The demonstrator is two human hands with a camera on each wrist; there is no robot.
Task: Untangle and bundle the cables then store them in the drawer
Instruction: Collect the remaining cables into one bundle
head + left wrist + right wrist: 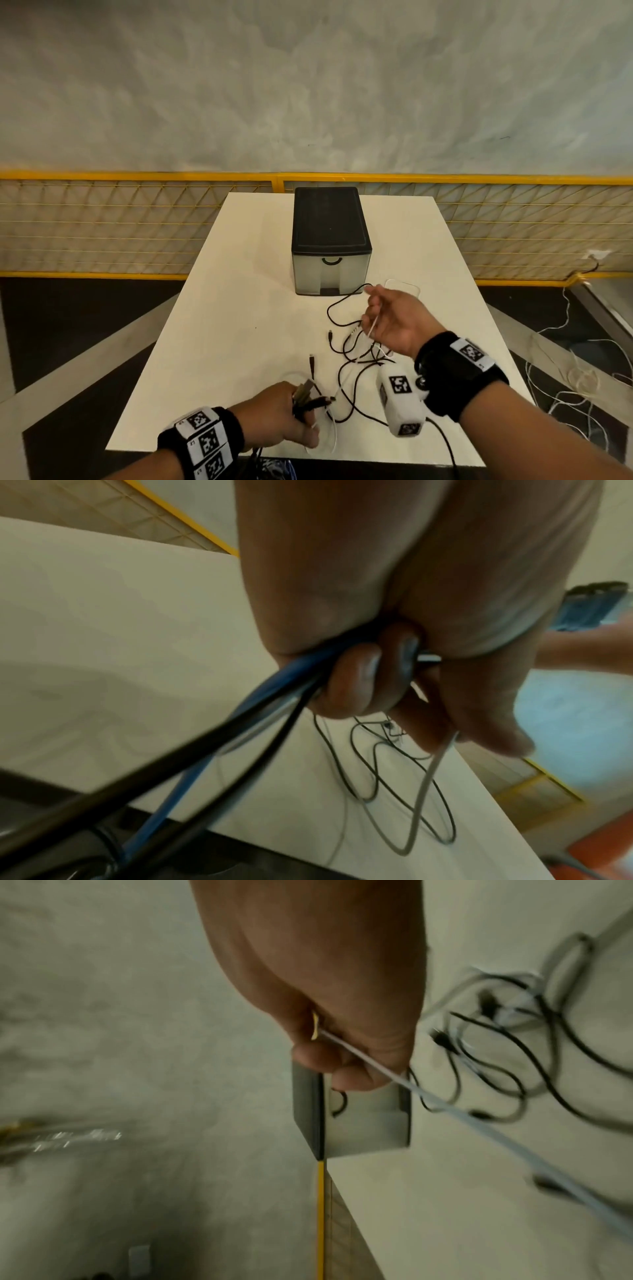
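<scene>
1. At the near edge of the white bench [239,274], the left hand [281,414] is clenched round a bunch of cables [240,723], black and blue, that trail off the edge.
2. Over to the right, the right hand [394,322] is raised above the bench, pinching a thin white cable [445,1104] that runs down taut.
3. Between the hands, the loose black cables [352,346] lie tangled in loops on the bench.
4. At the far end stands the drawer [330,270], black-topped, its front shut, one black loop lying just beside its base.
</scene>
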